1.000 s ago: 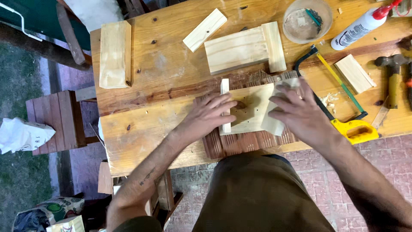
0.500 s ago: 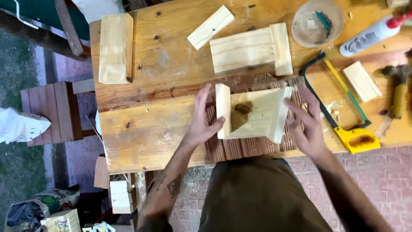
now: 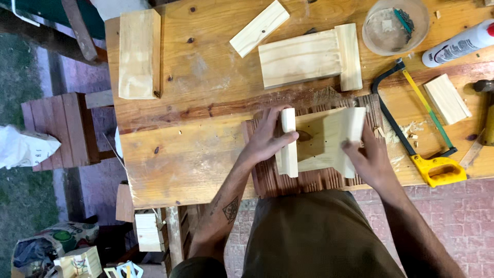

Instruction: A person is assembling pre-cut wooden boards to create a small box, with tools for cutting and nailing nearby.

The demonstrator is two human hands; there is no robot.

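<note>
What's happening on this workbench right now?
A person stands at a wooden workbench, both hands on a small pale wood assembly lying on a ridged mat. The left hand grips its left side strip; the right hand holds the right side piece. A hacksaw, a glue bottle and a similar assembly lie nearby.

A white glue bottle (image 3: 459, 44) with a dark, seemingly printed label lies at the bench's (image 3: 206, 77) far right.

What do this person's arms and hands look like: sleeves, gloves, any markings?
Both arms are bare to where the frame cuts them off, with no sleeves showing. The left hand and right hand wear no gloves. The left forearm bears a dark triangular tattoo.
</note>
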